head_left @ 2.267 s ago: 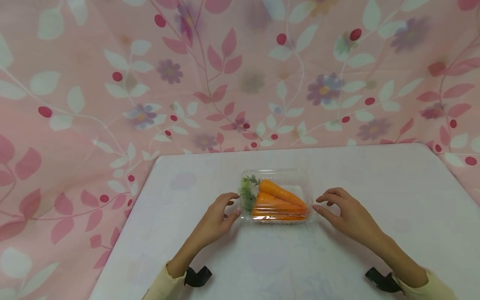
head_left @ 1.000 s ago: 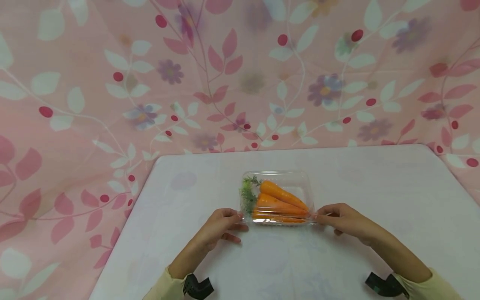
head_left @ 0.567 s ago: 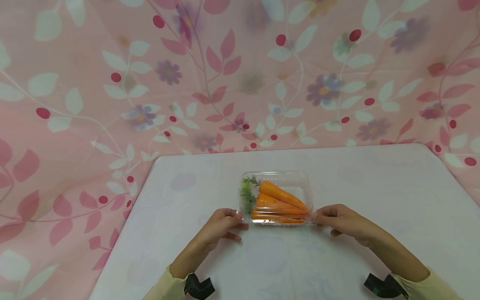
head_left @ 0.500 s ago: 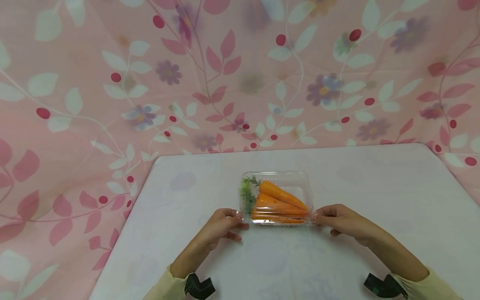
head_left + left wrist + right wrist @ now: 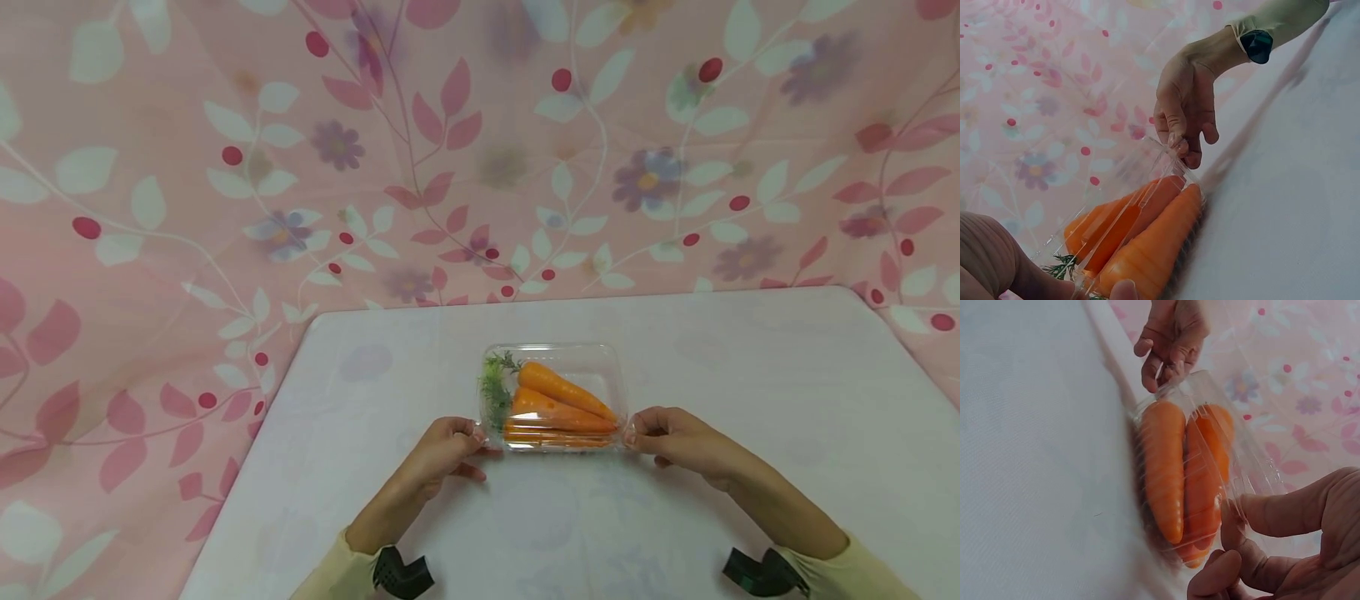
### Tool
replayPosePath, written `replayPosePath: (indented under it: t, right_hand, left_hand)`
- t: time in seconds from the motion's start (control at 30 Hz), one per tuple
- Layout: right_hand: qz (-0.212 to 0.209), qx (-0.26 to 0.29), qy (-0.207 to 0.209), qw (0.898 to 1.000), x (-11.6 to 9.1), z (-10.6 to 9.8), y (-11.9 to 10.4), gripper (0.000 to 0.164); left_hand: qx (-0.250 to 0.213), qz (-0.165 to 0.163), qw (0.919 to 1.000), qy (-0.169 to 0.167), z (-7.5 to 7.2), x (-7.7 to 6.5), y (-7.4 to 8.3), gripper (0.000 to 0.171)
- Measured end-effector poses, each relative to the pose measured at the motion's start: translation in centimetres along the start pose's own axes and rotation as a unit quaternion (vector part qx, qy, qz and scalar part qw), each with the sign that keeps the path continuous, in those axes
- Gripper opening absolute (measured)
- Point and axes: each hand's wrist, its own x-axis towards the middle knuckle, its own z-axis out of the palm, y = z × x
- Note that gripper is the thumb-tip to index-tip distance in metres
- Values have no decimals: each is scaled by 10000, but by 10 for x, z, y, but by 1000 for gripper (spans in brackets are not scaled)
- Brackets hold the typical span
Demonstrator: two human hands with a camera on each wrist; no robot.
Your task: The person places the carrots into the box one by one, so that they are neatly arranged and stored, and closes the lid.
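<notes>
A clear plastic clamshell box stands on the table with several orange carrots inside. Feathery green tops fill its left end. At the near left corner, my left hand pinches the rim between thumb and forefinger, the other fingers spread below. My right hand pinches the near right corner in the same way. Seen from the right wrist, the right thumb and fingers grip the plastic edge, and a narrow gap seems to run along the rim. The lid lies over the carrots.
A white cloth covers the table. Behind and to the left hangs a pink floral curtain. Dark wrist devices sit at both sleeve cuffs.
Both hands have come from the box's sides to its near corners and taken hold of the rim. Over the last half second, the reflections along the front edge have shifted slightly; the box stays in place.
</notes>
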Motion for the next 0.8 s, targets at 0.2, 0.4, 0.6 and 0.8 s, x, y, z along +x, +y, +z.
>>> replayPosePath:
  t: [0.2,0.4,0.6,0.8]
  right_hand:
    - [-24,18,92,10000,1,2,0,16]
    - [-51,31,122,9999,2,1,0,14]
    - [-75,60,77,9999,1,2,0,16]
    - [-34,-36,-105,9999,2,-1,-2,20]
  left_hand:
    - [-64,59,10000,-21,0,2,-1,10]
    - [-116,70,9999,-60,-2,4,-3,11]
    - [-97,20,9999,-85,-3,5,-4,10]
    - [36,-24,10000,-80,-3,4,-4,13]
